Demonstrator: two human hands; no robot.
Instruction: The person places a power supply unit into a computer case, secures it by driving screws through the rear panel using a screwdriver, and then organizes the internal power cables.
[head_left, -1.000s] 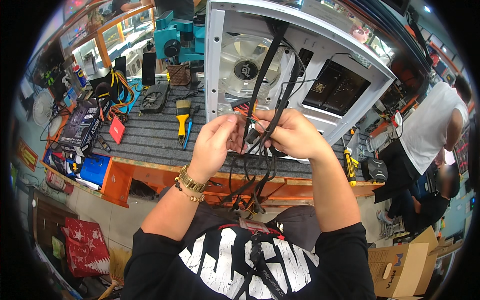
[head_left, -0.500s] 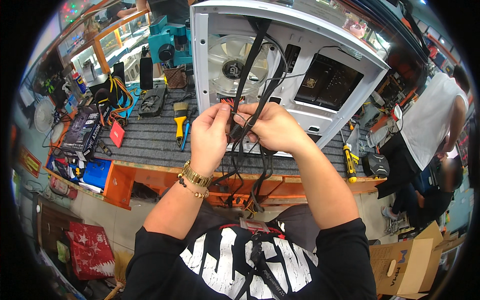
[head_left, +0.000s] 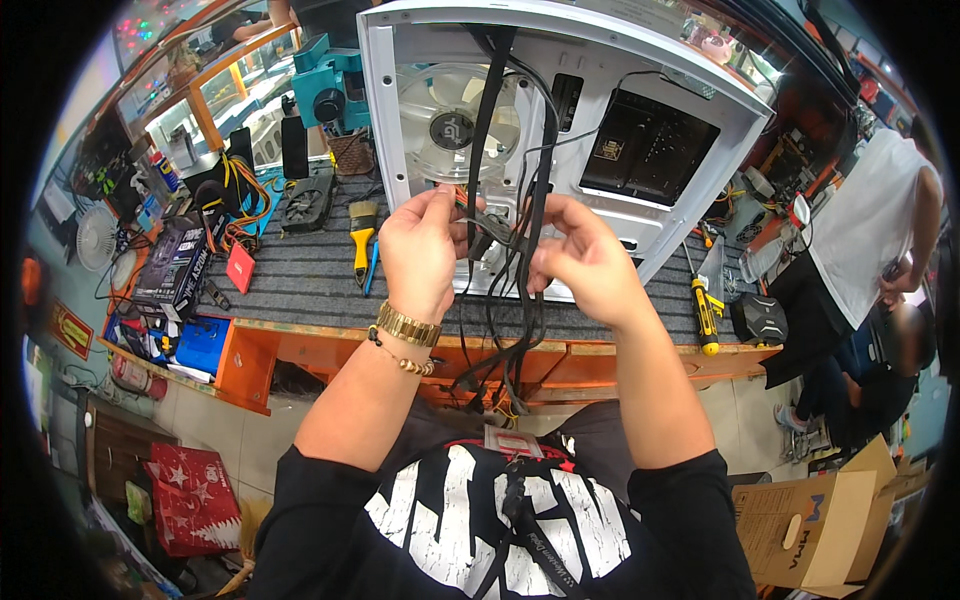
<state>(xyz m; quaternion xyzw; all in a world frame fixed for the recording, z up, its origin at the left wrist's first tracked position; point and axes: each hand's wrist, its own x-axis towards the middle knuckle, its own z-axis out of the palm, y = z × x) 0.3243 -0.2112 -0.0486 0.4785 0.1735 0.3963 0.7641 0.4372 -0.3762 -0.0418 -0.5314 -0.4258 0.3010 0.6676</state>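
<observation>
A white computer case (head_left: pixel 670 215) with its side off stands on the bench, and a large clear fan (head_left: pixel 415 120) shows inside it. Long black cables (head_left: pixel 530 310) hang down the case's front and over the bench edge. My left hand (head_left: pixel 420 255), with a gold watch at the wrist, is closed in a pinch on a cable with red and orange wires (head_left: pixel 461 196), just below the fan. To its right, my right hand (head_left: pixel 590 265) has its fingers curled against the black cables. Its fingertips are partly hidden behind them.
Left of the case lie a yellow-handled brush (head_left: pixel 362 245), a graphics card (head_left: pixel 306 203) and a red card (head_left: pixel 240 268). A yellow screwdriver (head_left: pixel 706 320) and a black mouse-like device (head_left: pixel 758 318) lie at the right. Beyond stands a person in white (head_left: pixel 865 220); a cardboard box (head_left: pixel 800 530) is lower right.
My right hand has drawn away from the left, to the right and slightly down, along the black cables. The left hand stays by the red wires. The case sits slightly further left in view.
</observation>
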